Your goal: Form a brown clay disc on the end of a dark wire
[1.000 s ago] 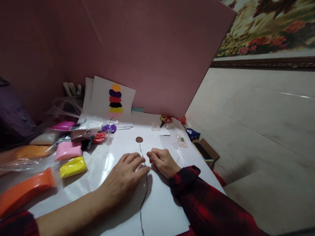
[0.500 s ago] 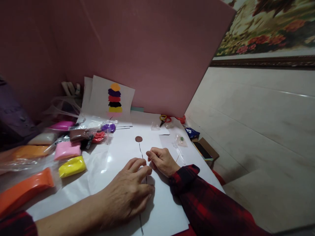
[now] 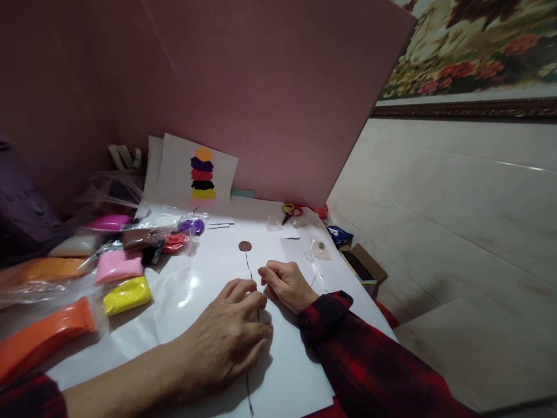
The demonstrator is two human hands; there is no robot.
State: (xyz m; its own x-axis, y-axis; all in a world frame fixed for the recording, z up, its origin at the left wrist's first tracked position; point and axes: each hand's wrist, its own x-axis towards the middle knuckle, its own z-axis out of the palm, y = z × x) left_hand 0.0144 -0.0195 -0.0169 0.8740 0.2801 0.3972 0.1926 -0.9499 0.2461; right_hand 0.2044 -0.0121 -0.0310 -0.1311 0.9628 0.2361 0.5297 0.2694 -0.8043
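Left hand (image 3: 228, 339) is pinching the thin black strand (image 3: 249, 268) on the white paper (image 3: 287, 371); right hand (image 3: 285, 284) is resting curled beside it, its grip seemingly holding nothing.

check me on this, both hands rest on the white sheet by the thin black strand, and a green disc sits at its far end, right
Not quite: the disc is brown, not green, as the head view shows. The rest holds: the left hand and right hand rest on the white sheet by the thin black strand.

White paper sheet (image 3: 287, 371) smooth, slightly glossy; clay packs (image 3: 127, 294) in shiny plastic; sleeve (image 3: 369, 360) soft cloth.
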